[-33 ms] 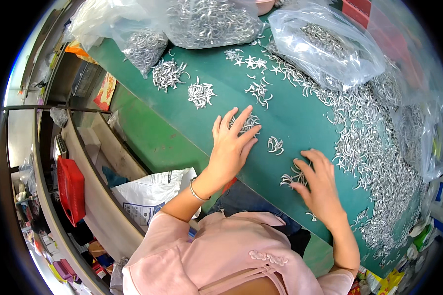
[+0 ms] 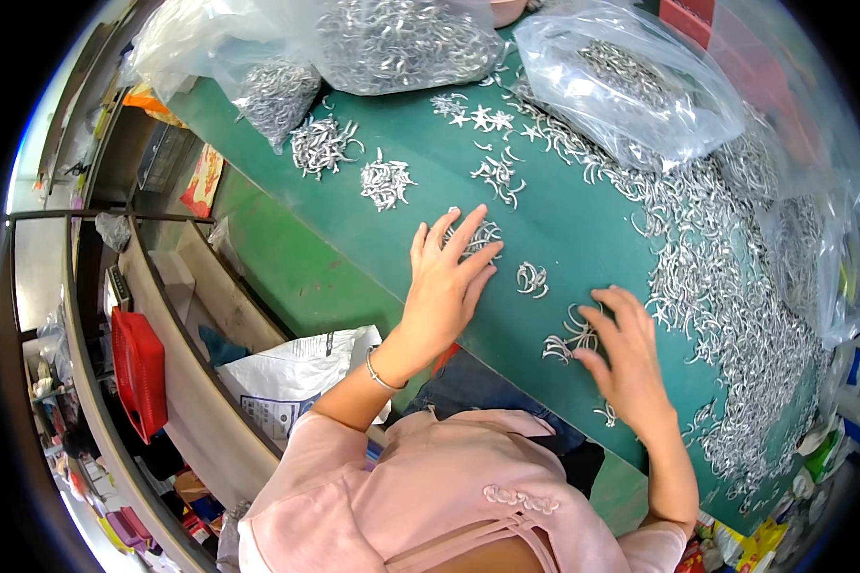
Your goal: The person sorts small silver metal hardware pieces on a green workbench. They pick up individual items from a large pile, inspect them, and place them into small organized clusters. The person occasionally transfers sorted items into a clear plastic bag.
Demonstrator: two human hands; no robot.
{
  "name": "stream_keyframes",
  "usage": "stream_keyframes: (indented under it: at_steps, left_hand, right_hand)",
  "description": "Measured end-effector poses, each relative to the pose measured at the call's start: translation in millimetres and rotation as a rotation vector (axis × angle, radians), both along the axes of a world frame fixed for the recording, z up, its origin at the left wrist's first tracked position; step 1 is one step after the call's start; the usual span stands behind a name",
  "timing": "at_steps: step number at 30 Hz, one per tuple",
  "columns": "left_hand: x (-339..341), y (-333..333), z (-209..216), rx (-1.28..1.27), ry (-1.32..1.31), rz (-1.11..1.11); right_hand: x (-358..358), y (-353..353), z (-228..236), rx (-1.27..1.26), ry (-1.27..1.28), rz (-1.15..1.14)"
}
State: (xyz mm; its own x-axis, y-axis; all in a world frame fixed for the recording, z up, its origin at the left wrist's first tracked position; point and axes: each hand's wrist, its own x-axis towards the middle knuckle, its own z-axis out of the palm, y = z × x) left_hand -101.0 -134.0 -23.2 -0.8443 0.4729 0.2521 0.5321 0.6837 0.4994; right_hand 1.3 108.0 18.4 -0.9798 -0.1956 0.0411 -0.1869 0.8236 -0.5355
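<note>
Small silver hooks [image 2: 569, 336], light, stiff, likely slippery: my left hand [image 2: 446, 284] lies spread flat, my right hand [image 2: 626, 363] rakes open-fingered; best pinched singly.

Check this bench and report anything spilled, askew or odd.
Nothing is damaged. The small metal hooks lie in a loose heap across the green table, outside the clear bags. The left hand and right hand rest on small clusters.
</note>
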Motion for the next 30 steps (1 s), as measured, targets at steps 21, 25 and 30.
stream_keyframes:
  at_steps: [21, 25, 30]
  left_hand:
    - [56, 80, 11, 0.14, -0.218, -0.549]
    - [51, 79, 17, 0.189, -0.227, -0.542]
    - [30, 101, 22, 0.131, -0.185, -0.589]
  right_hand:
    - [54, 97, -32, 0.227, 0.209, -0.3]
    - [73, 120, -28, 0.24, 0.335, -0.378]
    - [70, 124, -18, 0.033, 0.301, -0.559]
